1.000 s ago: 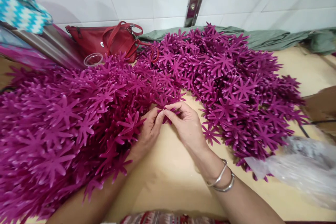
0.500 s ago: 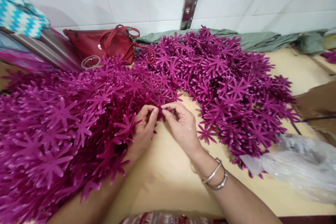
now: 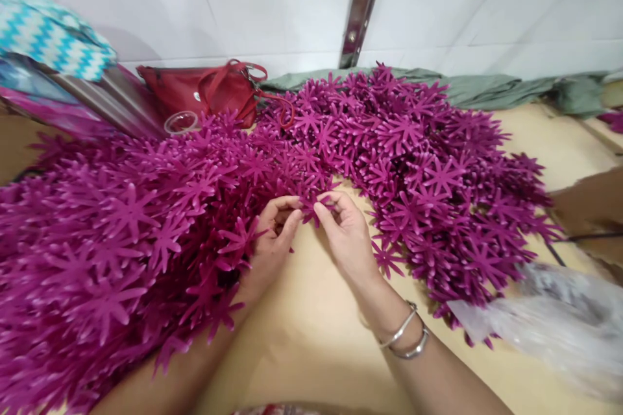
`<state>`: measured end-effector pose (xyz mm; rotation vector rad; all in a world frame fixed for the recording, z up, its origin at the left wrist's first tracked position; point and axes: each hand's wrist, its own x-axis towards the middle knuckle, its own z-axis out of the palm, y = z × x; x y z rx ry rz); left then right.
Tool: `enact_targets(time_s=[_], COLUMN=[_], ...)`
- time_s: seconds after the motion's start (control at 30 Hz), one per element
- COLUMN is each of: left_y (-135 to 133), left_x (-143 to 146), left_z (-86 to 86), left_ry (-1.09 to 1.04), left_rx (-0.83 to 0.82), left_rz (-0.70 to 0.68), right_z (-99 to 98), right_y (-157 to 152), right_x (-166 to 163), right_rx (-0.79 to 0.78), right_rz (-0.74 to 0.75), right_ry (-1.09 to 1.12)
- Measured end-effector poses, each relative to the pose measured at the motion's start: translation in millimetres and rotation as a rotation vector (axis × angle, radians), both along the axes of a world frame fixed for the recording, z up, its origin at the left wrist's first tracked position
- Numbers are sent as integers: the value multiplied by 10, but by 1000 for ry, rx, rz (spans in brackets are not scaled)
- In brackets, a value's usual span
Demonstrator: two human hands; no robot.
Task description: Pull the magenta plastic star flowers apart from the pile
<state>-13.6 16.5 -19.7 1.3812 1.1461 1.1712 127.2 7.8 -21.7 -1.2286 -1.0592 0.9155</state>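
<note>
Between my two hands is one purple flower-shaped piece (image 3: 309,207) with narrow rounded petals. My left hand (image 3: 275,233) pinches its left side with thumb and forefinger. On the opposite side, the thumb and forefinger of my right hand (image 3: 348,230) are closed on it; the fingertips hide part of the petals. A large heap of the same purple pieces (image 3: 131,214) lies to the left and overlaps my left forearm. Another heap (image 3: 438,175) spreads behind and to the right of my right hand, with a single piece (image 3: 388,257) at its near edge.
A red handbag (image 3: 180,91) and a clear round plastic lid (image 3: 181,122) are behind the left heap. Clear plastic wrap (image 3: 549,324) lies at the right, by torn cardboard (image 3: 591,201). Green cloth (image 3: 477,89) runs along the white wall (image 3: 272,0). The tabletop (image 3: 302,324) is tan.
My fingertips have moved slightly apart, so more of the purple piece shows between them. The whole view has shifted, with things appearing a little lower and to the right.
</note>
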Motion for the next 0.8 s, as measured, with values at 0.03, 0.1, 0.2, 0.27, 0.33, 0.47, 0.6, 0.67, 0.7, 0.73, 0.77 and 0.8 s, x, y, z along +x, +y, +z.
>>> enact_targets(time_s=[0.03, 0.1, 0.2, 0.27, 0.33, 0.47, 0.6, 0.67, 0.7, 0.73, 0.77, 0.8], left_y=[-5, -25, -77, -123, -167, -176, 65, 325, 481, 647, 812, 971], left_x=[6, 13, 22, 45, 88, 177, 90, -67, -172, -289, -412, -537], left_z=[-18, -43, -12, 60, 153, 384, 806, 1076, 1202, 1311, 1394, 1445], left_ry=[-3, 4, 61, 58, -6, -147, -33, 314, 554, 631, 677, 726], left_rx=[40, 154, 385, 331, 170, -98, -7, 182, 269, 296, 306, 298], left_rz=[0, 4, 25, -32, -54, -95, -23, 147, 266, 344, 402, 456], right_z=[-4, -14, -37, -48, -48, -17, 13, 14, 12, 8, 4, -1], right_y=[-2, -8, -6, 6, 16, 20, 24, 24, 23, 22, 22, 23], right_x=[19, 52, 86, 97, 98, 91, 88, 76, 67, 55, 43, 32], right_rx=[17, 52, 86, 91, 74, 108, 101, 106, 107, 103, 93, 79], right_rz=[-16, -9, -89, -129, -107, -118, -195, -194, -185, -175, -162, -149], right_ry=[-44, -130, -139, -70, -38, -43, -24, 6, 21, 30, 36, 45])
